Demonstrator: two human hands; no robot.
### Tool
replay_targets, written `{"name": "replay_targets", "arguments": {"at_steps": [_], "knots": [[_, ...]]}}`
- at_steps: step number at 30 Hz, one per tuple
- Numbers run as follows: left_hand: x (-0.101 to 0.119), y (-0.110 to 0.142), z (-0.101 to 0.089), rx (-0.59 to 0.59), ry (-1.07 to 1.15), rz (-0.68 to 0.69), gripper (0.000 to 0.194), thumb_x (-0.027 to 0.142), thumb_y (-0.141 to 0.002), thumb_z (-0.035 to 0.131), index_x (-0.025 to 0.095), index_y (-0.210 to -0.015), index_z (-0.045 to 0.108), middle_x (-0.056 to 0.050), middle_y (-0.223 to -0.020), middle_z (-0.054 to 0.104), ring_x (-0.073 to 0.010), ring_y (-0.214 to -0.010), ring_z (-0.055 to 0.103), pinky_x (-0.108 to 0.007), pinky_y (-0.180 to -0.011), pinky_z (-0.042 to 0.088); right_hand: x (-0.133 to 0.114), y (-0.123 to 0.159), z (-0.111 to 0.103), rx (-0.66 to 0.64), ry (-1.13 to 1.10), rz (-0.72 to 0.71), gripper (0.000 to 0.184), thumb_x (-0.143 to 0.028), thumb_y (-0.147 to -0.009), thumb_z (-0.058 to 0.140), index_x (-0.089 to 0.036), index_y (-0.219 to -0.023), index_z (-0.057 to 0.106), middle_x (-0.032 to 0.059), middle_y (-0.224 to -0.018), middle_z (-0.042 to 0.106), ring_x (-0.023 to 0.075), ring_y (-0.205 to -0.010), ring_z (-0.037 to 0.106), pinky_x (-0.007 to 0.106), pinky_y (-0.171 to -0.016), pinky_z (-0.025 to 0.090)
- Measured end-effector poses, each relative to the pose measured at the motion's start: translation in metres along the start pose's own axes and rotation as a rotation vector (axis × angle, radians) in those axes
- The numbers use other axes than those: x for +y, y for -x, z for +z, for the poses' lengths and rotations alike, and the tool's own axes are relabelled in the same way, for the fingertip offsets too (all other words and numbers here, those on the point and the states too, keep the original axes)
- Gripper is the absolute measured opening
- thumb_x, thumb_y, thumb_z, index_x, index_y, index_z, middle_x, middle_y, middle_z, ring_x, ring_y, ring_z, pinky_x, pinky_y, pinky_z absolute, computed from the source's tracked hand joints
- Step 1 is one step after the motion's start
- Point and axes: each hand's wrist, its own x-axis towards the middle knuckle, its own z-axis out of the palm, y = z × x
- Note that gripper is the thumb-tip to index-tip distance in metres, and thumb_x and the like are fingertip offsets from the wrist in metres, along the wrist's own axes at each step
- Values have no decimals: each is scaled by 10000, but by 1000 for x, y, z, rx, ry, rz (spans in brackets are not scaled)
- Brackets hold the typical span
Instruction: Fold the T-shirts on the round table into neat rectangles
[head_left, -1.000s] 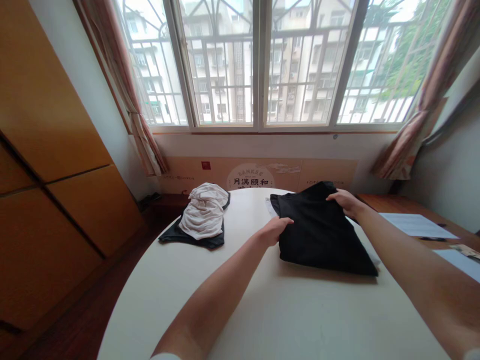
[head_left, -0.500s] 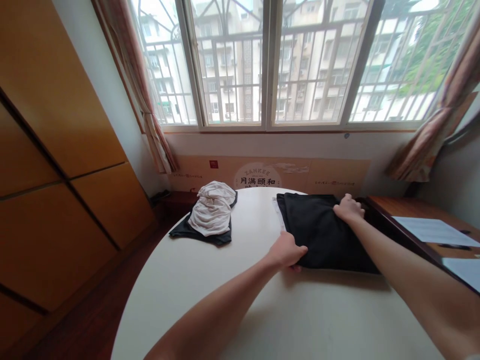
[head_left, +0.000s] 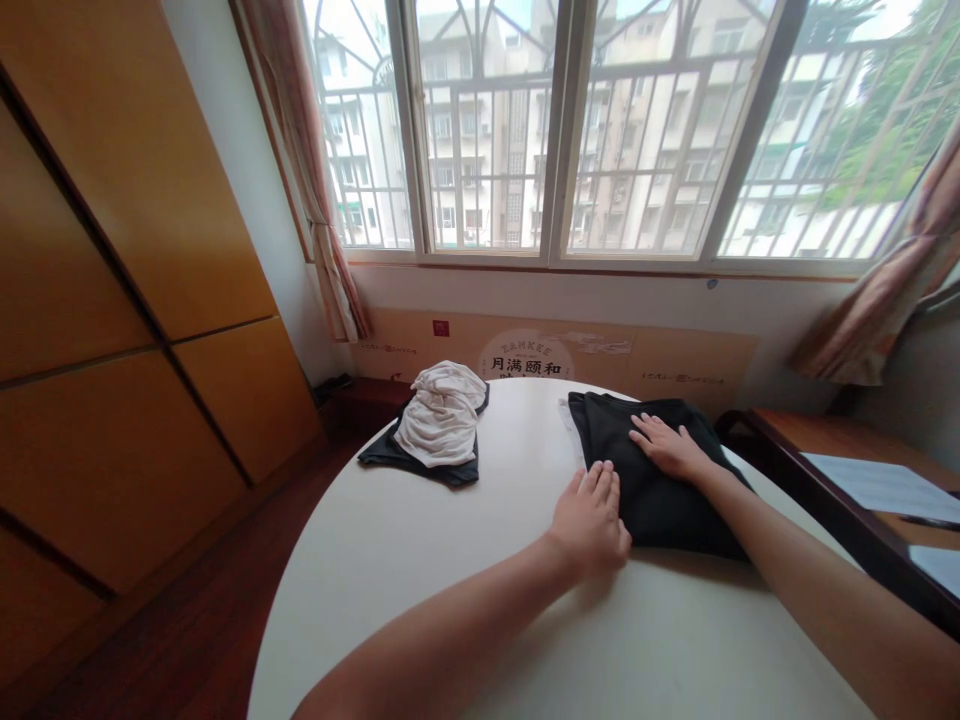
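A folded black garment (head_left: 660,505) lies on the right side of the white round table (head_left: 420,560); its exact kind I cannot tell. A strip of white cloth (head_left: 571,425) shows under its left edge. My right hand (head_left: 670,446) rests flat on top of the black cloth with its fingers spread. At the near left corner is my left hand (head_left: 592,520), its fingers stretched out along the cloth's edge. To the left, a crumpled white garment (head_left: 442,415) lies on top of another black garment (head_left: 382,448).
A brown wooden desk (head_left: 795,430) with paper sheets (head_left: 877,480) and a dark pen (head_left: 930,521) adjoins the table at the right. Wooden cabinets (head_left: 82,430) stand at the left. A printed panel (head_left: 405,345) leans below the barred window (head_left: 495,160).
My right hand has moved from the far right edge of the black garment onto its top and flattened. My left hand has loosened its grip and opened. The view has turned slightly left.
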Motion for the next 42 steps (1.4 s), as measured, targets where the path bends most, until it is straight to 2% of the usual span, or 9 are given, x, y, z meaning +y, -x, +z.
{"name": "replay_targets", "arguments": {"at_steps": [3,6,11,16,22,27,33,37,42], "knots": [[-10,-1,0,-38,116,-19,773,397,-994,343,-37,-1629,263,-215,-1699,301,-307,-1585,267,-462,-1295,215,14,0,-10,11,2,90,692,-469,-1074,171,-127,-1665,288,141,-1740,219,315,-1608,211,685,-1249,164],[-8,-4,-2,-69,138,-42,794,399,-972,334,-63,-1615,274,-247,-1691,298,-352,-1571,289,-491,-1273,264,7,-3,-15,32,7,125,723,-456,-1074,135,-49,-1659,259,223,-1721,226,374,-1596,227,734,-1219,174],[-3,-6,2,-81,102,-26,811,416,-984,316,-106,-1602,266,-283,-1696,243,-381,-1591,224,-467,-1294,209,-57,-23,3,-8,-3,-125,662,-501,-1086,195,-224,-1684,254,66,-1756,197,257,-1621,164,580,-1285,148],[0,-4,4,-94,80,-48,808,410,-995,310,-101,-1615,231,-282,-1703,214,-383,-1600,187,-457,-1297,195,-97,-50,16,-59,-19,-207,644,-467,-1093,193,-201,-1674,275,94,-1756,194,271,-1621,161,615,-1278,98],[0,-4,6,-102,132,-67,816,411,-978,325,-87,-1618,240,-279,-1702,221,-386,-1596,207,-489,-1273,248,-75,-65,9,-16,-45,-100,645,-435,-1093,146,-177,-1668,281,112,-1750,224,272,-1616,179,596,-1280,130],[-1,-1,7,-76,178,-80,822,411,-965,329,-85,-1614,249,-281,-1706,206,-389,-1599,193,-541,-1263,248,-23,-52,5,41,-56,95,680,-491,-1082,144,-160,-1642,345,145,-1727,284,311,-1607,210,670,-1262,87],[-1,3,2,-106,213,-86,840,418,-960,324,-90,-1620,221,-281,-1713,174,-395,-1604,168,-565,-1261,247,31,-24,-6,101,-60,281,743,-470,-1063,168,-3,-1618,329,278,-1690,287,403,-1569,281,723,-1203,237],[1,4,-1,-122,229,-82,839,410,-964,312,-99,-1621,201,-291,-1714,155,-400,-1607,145,-570,-1268,232,14,-5,-5,130,-41,254,737,-493,-1059,175,-55,-1633,321,234,-1706,283,373,-1585,257,715,-1222,207],[2,4,-3,-140,251,-144,874,414,-944,362,-103,-1624,178,-305,-1711,122,-399,-1611,118,-569,-1284,187,-33,51,24,57,71,-65,748,-583,-1036,226,-162,-1641,355,139,-1722,296,322,-1609,207,647,-1253,223]]}}
